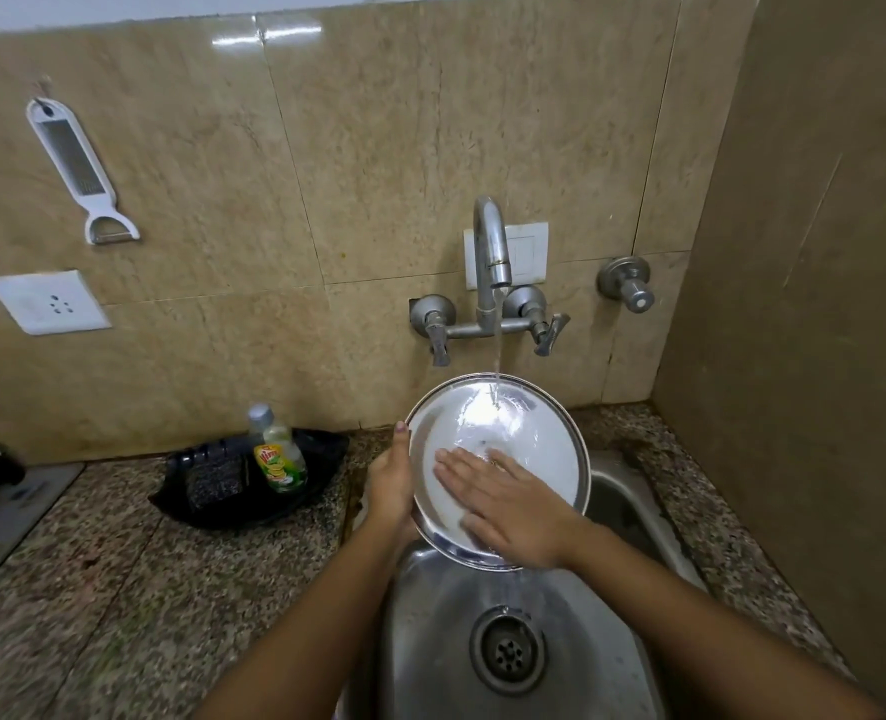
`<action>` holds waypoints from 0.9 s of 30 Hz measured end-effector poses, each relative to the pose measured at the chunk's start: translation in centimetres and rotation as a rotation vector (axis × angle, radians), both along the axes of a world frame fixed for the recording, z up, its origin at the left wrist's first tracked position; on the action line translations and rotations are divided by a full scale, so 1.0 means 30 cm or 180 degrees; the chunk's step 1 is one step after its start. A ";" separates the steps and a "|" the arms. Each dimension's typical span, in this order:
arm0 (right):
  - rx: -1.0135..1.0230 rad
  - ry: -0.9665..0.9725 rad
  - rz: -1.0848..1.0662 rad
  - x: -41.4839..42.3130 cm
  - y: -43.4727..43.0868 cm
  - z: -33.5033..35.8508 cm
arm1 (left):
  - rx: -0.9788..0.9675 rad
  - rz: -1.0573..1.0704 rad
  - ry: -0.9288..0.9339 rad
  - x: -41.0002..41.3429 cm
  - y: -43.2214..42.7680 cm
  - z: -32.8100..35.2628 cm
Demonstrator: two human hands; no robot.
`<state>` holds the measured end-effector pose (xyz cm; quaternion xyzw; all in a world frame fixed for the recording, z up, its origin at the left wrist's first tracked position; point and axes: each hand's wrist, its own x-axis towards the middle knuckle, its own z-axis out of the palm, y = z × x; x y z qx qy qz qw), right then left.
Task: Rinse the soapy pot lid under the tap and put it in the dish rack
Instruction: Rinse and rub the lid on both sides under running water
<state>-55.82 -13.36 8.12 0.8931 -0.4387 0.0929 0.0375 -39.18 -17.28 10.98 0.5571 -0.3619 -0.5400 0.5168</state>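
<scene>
A round steel pot lid (545, 433) is held tilted over the steel sink (441, 615), its inner face toward me. Water runs from the wall tap (493, 246) onto the lid's upper part and spreads over it. My left hand (391, 485) grips the lid's left rim, thumb over the edge. My right hand (508, 504) lies flat on the lid's lower inner face, fingers spread. No dish rack is in view.
A black tray (321, 454) on the granite counter left of the sink holds a dish-soap bottle (277, 454) and a dark scrubber (212, 475). A peeler (77, 168) and a socket (48, 301) are on the tiled wall. A side wall (804, 304) stands close on the right.
</scene>
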 end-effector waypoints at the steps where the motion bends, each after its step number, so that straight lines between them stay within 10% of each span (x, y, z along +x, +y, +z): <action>1: -0.0099 0.0072 -0.0073 -0.053 0.008 -0.022 | -0.0033 0.0032 -0.0080 0.009 -0.004 -0.004; 6: -0.0539 -0.0438 -0.1103 -0.217 -0.010 -0.015 | -0.0228 -0.0360 -0.0269 0.020 0.000 -0.025; 13: -0.0048 -0.3146 -0.2073 -0.178 -0.062 0.072 | -0.0343 -0.0782 0.0039 -0.036 -0.007 -0.003; 23: 0.1532 -0.3447 -0.1453 -0.167 -0.168 0.181 | 0.0095 -0.1886 -0.0513 -0.027 -0.112 0.064; 27: 0.1252 -0.3222 -0.1386 -0.146 -0.199 0.215 | -0.0086 -0.1973 -0.0554 -0.051 -0.130 0.098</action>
